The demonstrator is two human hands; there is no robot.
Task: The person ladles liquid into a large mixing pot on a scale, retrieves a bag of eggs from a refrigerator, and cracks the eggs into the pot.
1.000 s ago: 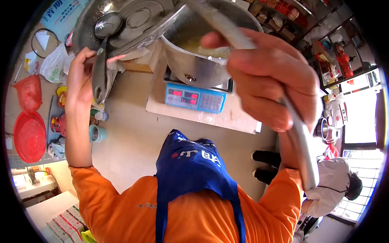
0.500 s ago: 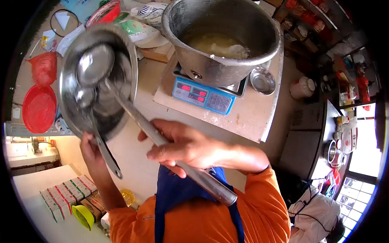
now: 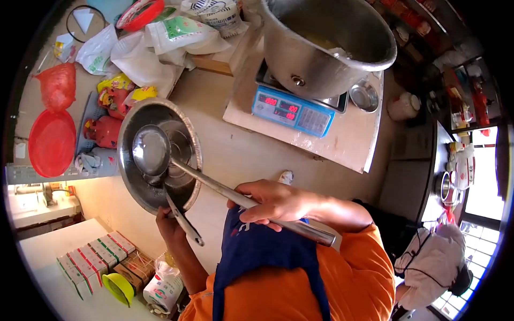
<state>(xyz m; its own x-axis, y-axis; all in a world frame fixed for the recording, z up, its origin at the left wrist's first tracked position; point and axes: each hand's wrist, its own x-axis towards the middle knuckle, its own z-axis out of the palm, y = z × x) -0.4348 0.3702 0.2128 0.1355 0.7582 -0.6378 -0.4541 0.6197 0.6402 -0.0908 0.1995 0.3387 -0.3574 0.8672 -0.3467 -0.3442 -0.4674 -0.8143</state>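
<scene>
My left hand (image 3: 170, 227) grips the lower rim of a round metal basin (image 3: 128, 176), which is tilted towards me. My right hand (image 3: 273, 202) is closed around the long handle of a metal ladle (image 3: 151, 150), whose bowl lies inside the basin. A smaller utensil's pale handle (image 3: 184, 222) leans out over the rim beside my left fingers; its head is hidden behind the ladle bowl. Ahead, a large metal pot (image 3: 321, 64) stands on a blue digital scale (image 3: 293, 111) with lit red figures. Some cloudy contents show inside the pot.
The scale stands on a board-topped table (image 3: 251, 112), with a small metal bowl (image 3: 364, 96) beside the pot. Plastic bags (image 3: 184, 35) and a red basin (image 3: 52, 143) are at the left. Boxes (image 3: 96, 262) and a yellow-green bowl (image 3: 119, 289) sit lower left. A person (image 3: 433, 259) is at the right.
The basin, with the ladle and smaller utensil, has come away from the pot and nearer my body. My view has swung left, showing more bags. Both hands keep their grip.
</scene>
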